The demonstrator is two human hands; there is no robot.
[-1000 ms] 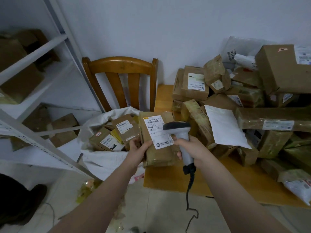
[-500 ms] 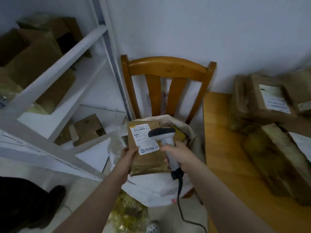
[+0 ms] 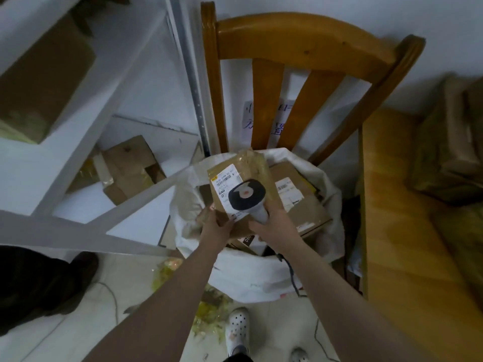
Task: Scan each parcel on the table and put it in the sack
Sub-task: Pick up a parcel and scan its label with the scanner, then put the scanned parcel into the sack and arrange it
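Note:
My left hand (image 3: 214, 222) grips the lower edge of a brown taped parcel (image 3: 251, 168) with a white label, held over the open mouth of the white sack (image 3: 251, 275). My right hand (image 3: 274, 226) holds a grey and black handheld scanner (image 3: 247, 198), its head lying over the parcel's label. The scanner's cable hangs down past the sack. Inside the sack lies another labelled cardboard parcel (image 3: 300, 202). More brown parcels (image 3: 449, 152) sit blurred on the wooden table (image 3: 392, 218) at the right.
A wooden chair (image 3: 300, 48) stands right behind the sack. White metal shelving (image 3: 86, 142) with cardboard boxes fills the left. A dark bag (image 3: 39, 286) lies on the floor at lower left. Yellowish scraps litter the tiles near my white shoes (image 3: 237, 327).
The view swung left and down from the table to the sack. Both hands carried the parcel and scanner from beside the table edge to above the sack's opening.

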